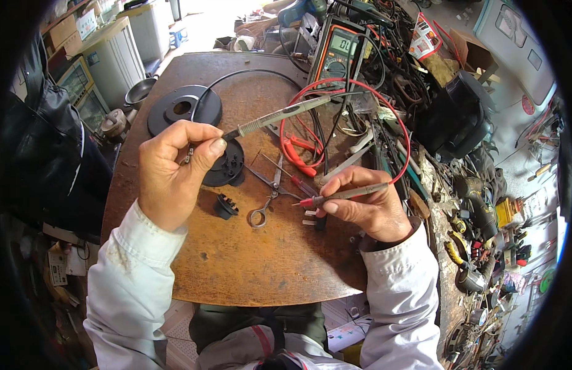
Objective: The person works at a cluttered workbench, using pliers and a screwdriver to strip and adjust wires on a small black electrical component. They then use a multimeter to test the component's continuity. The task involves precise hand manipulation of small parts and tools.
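Observation:
My left hand is closed in a pinch at the tip end of a grey test probe, whose body slants up to the right. A small metal piece shows by its fingers; I cannot tell its kind. My right hand grips a second test probe with a red lead, its tip pointing left over the table. Below and between the hands lie scissors, partly spread, a red-handled screwdriver and a small black connector. A round black base is partly behind my left hand.
A multimeter stands at the table's far right. A black disc with a hole lies far left on the wooden table. Red-handled pliers or clips lie near the looped red lead. Tangled cables and tools crowd the right side.

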